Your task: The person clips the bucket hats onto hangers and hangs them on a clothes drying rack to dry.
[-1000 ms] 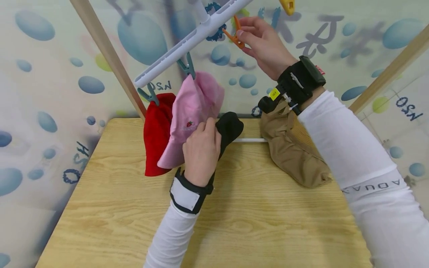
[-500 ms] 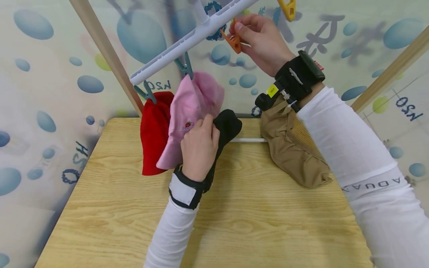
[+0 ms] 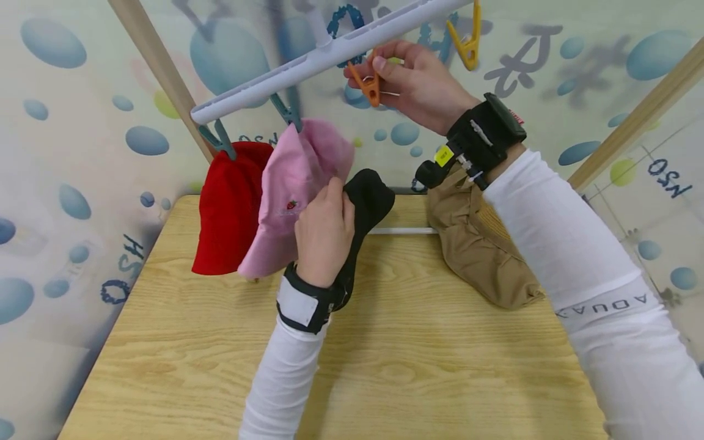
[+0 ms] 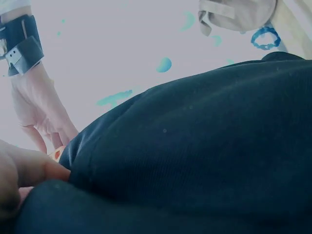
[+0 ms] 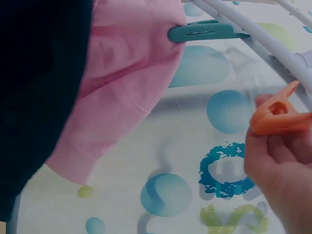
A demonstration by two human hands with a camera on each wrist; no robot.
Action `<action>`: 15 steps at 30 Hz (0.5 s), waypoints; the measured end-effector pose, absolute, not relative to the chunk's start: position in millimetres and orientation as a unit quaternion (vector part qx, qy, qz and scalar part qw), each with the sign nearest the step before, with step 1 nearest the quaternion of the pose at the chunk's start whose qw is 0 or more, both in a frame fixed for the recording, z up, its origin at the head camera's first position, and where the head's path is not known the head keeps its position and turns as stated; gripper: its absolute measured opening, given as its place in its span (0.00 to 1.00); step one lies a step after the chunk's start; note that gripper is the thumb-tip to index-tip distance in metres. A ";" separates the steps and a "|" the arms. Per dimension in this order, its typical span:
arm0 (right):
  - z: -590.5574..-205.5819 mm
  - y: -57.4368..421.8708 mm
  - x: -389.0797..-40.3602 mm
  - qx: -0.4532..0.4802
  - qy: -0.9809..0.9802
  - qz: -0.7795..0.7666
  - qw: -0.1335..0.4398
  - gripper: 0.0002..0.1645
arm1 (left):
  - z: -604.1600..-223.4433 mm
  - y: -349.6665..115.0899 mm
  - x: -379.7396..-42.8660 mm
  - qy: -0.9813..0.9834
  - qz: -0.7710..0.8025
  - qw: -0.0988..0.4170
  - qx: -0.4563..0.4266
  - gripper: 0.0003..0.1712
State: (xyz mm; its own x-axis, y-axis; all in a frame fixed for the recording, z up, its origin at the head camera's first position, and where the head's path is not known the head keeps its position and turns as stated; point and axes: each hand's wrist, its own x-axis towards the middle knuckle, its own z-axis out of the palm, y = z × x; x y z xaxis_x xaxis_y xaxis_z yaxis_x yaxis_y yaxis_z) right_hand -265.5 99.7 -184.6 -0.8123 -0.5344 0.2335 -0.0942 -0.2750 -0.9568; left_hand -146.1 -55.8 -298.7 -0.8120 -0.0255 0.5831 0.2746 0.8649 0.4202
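My left hand [image 3: 324, 232] pinches the edge of a black hat [image 3: 365, 201], holding it up beside the pink bucket hat [image 3: 297, 189]. In the left wrist view, the hat's dark cloth [image 4: 204, 141] fills much of the picture. My right hand [image 3: 420, 82] holds an orange clothespin [image 3: 370, 85] by its lower side, just under the white hanging rack [image 3: 330, 52]. The right wrist view shows the orange clothespin [image 5: 278, 114] between thumb and fingers. The pink hat and a red bucket hat [image 3: 228, 208] hang from teal clothespins [image 3: 288, 113].
A yellow clothespin [image 3: 467, 40] hangs from the rack's right part. A tan hat [image 3: 478, 244] is at the back right, partly behind my right arm. Wooden posts [image 3: 159, 73] stand at both sides. Below is a wooden table [image 3: 412, 354], with a white bar [image 3: 404, 231] at its back.
The rack has swung, shifting the red and pink hats left and the yellow clothespin lower into view. My right hand has moved slightly left and down with the orange clothespin. The black hat rose slightly.
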 end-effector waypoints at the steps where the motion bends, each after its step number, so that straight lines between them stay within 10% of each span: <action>1: -185.4 99.8 -266.0 -0.273 0.583 -0.751 0.148 0.13 | -297.4 -56.0 -146.5 -0.917 -0.251 0.301 -0.067 0.09; 15: -187.0 99.8 -270.3 -0.293 0.525 -0.780 0.175 0.09 | -284.7 -55.7 -153.0 -0.913 -0.270 0.298 -0.067 0.11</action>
State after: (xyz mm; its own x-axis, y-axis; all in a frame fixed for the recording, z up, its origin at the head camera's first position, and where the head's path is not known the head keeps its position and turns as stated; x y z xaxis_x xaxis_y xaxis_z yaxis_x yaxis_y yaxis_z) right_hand -270.3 99.8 -187.0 -0.7667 -0.5808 0.2734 -0.0345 -0.3880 -0.9210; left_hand -153.0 -55.7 -284.7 -0.8138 -0.0391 0.5798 0.2823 0.8455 0.4532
